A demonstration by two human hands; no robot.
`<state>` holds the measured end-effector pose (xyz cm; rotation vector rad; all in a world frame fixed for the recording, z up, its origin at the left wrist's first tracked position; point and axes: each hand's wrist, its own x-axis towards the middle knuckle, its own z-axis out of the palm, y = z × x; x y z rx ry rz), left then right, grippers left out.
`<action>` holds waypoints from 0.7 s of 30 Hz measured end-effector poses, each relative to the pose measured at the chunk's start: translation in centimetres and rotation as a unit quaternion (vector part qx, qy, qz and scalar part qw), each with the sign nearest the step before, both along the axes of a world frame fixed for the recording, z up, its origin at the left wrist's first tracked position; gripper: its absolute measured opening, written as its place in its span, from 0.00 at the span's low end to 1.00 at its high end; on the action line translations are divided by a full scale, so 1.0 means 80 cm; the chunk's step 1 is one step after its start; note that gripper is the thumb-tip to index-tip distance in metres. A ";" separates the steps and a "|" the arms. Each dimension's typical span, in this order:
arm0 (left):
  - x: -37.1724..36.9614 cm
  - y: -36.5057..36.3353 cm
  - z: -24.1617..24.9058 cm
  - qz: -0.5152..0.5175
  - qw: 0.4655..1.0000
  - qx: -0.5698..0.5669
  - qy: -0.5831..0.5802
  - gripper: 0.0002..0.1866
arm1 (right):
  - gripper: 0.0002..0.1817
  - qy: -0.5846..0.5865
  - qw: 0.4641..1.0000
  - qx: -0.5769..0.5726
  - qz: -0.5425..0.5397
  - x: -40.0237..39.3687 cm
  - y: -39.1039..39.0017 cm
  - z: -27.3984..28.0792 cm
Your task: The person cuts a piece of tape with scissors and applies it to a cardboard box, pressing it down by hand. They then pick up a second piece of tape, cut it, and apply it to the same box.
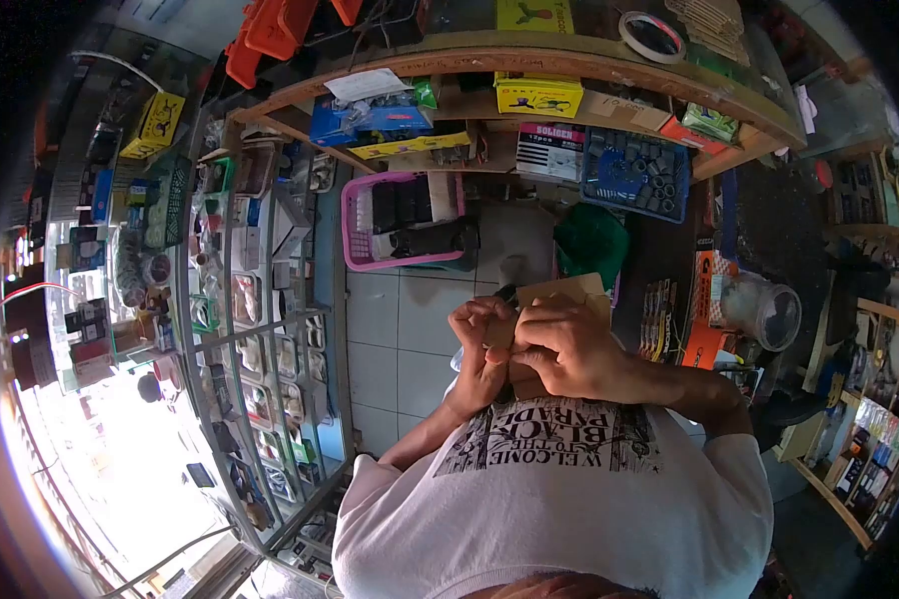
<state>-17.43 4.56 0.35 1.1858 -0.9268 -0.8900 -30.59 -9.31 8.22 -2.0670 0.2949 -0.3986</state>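
My left hand [479,344] and my right hand [567,349] are close together in front of my chest, fingers bent and pinching. Between them is a small brown cardboard box [581,291], its flap sticking up beyond my right knuckles. My fingertips meet at its near left edge, and my hands cover much of it. Just beyond hangs or stands a dark green bag [591,243].
A pink basket [353,225] with black packages sits on the tiled floor [370,344]. Ahead, a wooden shelf [449,62] holds a blue crate [637,208] of grey fittings. Glass display shelves [260,329] line my left; a clear plastic jar [774,311] is at right.
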 end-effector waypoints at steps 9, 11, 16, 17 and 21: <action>-0.004 0.005 0.011 0.040 0.999 0.028 0.016 0.24 | 0.10 -0.010 1.000 0.007 0.008 -0.022 -0.017 0.006; -0.003 0.002 0.013 0.047 0.998 0.038 0.029 0.22 | 0.12 0.004 1.000 -0.022 0.005 -0.032 -0.026 0.005; -0.006 0.003 0.015 0.048 0.997 0.045 0.033 0.22 | 0.11 0.003 0.996 -0.079 -0.044 -0.039 -0.010 -0.008; -0.006 0.003 0.018 0.052 0.997 0.051 0.037 0.22 | 0.10 0.015 0.995 -0.094 -0.041 -0.042 -0.003 -0.011; -0.001 0.009 0.013 0.020 0.998 0.049 -0.026 0.20 | 0.08 0.035 0.994 -0.104 -0.017 -0.053 0.001 -0.016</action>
